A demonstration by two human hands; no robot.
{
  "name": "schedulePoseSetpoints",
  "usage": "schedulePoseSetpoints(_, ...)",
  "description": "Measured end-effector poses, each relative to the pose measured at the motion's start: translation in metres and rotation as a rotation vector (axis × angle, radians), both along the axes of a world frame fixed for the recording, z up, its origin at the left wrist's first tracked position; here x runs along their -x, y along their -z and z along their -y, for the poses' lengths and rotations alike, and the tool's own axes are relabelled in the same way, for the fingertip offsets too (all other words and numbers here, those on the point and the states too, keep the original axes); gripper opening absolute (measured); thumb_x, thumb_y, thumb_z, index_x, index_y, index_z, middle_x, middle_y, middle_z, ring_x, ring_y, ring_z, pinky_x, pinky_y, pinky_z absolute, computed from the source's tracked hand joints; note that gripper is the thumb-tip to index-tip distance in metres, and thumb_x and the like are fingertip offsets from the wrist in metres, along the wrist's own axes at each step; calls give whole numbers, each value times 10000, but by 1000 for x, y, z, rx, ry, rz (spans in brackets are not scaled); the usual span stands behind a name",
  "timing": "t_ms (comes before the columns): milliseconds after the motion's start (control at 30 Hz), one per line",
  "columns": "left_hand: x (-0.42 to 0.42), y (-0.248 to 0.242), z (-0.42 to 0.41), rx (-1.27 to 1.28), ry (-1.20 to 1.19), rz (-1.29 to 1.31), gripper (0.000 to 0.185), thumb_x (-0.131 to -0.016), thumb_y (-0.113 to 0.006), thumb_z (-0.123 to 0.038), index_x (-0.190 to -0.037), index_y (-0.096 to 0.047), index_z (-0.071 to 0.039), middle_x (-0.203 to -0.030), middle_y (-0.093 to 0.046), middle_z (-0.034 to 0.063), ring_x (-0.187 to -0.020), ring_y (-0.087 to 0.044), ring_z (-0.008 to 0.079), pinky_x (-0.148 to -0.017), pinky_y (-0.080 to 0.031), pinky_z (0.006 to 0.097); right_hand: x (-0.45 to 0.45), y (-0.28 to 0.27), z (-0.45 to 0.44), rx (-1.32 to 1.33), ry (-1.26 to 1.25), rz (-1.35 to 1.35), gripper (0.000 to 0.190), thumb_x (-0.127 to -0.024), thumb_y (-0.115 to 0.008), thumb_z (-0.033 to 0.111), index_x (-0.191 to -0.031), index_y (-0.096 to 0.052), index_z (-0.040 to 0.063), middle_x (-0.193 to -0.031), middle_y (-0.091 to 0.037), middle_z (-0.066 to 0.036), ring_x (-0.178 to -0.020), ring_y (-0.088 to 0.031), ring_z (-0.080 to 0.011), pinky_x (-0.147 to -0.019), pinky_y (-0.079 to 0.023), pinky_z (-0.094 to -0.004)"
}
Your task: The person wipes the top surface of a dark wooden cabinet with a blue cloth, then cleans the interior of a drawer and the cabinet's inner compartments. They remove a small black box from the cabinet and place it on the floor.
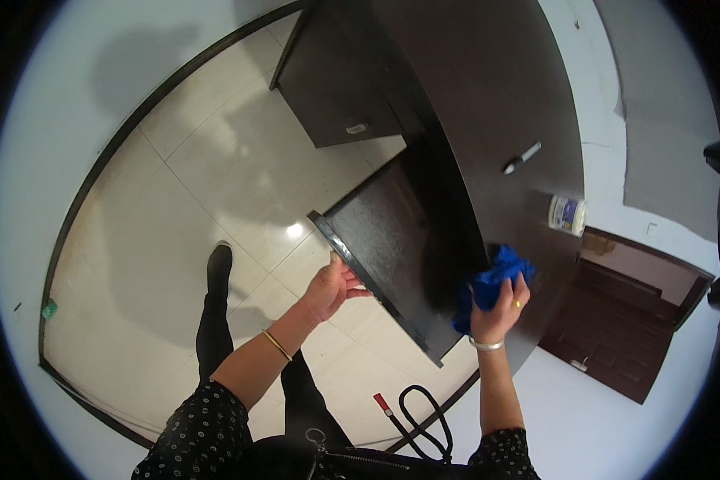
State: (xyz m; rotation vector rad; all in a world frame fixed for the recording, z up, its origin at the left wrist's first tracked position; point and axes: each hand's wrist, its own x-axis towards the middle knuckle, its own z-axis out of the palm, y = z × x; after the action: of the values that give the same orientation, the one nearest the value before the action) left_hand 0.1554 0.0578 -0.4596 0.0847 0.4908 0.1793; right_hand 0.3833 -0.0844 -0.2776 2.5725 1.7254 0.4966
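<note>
My left hand (334,290) grips the front edge of a dark wooden pull-out tray or drawer (390,240), thumb near the top and fingers curled against the edge. The tray extends from under a dark wooden desk (516,78). In my right hand (499,307) is a bunched, shiny blue cloth (498,273), which lies over the desk's edge beside the inner right part of the tray. The palm covers some of the cloth, and I cannot tell how it is folded.
A black-and-white marker pen (522,158) and a white tub or roll with a purple label (567,215) are on the desk. A dark cabinet panel (348,90) stands left of the tray. A black cord with a red end (382,402) hangs near my waist. Behind is a brown door (618,324).
</note>
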Motion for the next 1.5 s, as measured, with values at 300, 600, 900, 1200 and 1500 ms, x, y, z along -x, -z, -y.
schedulePoseSetpoints(300,5,14,-3,38,47,76,895,-805,-460,-790,-1269,-539,-29,-1274,-593,152,-1189,-567,285,-990,-477,462,55,-1,-379,-132,-387,57,475,-651,-873,217,-988,-586,49,-1035,-564,-183,-1021,-549,-389,-869,-496,-445)
schedulePoseSetpoints(600,5,15,7,44,3,36,755,-833,-486,-752,-1034,-617,-36,-1077,-674,136,-1025,-644,254,-922,-523,425,126,-24,-596,121,-194,64,378,-808,-738,228,-1108,-586,55,-1093,-606,-198,-1056,-581,-389,-905,-502,-455)
schedulePoseSetpoints(900,1,14,11,108,-46,-23,513,-952,-504,-578,-1012,-605,-78,-952,-671,71,-879,-662,185,-805,-574,386,52,-1,-418,-63,-461,24,576,-690,-833,166,-1211,-589,194,-1273,-566,-139,-1195,-526,-370,-961,-454,-498)
schedulePoseSetpoints(1200,2,3,7,-23,-120,68,677,-934,-371,-680,-1083,-611,-65,-1032,-681,101,-982,-648,214,-879,-548,399,71,-41,-150,-8,-114,-280,493,-614,-777,-11,-1076,-644,103,-1277,-574,-191,-1203,-555,-357,-985,-495,-460)
schedulePoseSetpoints(1500,3,21,10,-28,-126,-164,635,-941,-466,-604,-1355,-499,-123,-1307,-599,27,-1205,-559,178,-1017,-455,442,112,101,-200,63,-255,-728,348,-825,-702,332,-1089,-685,107,-1325,-575,-91,-1295,-487,-298,-1076,-360,-445)
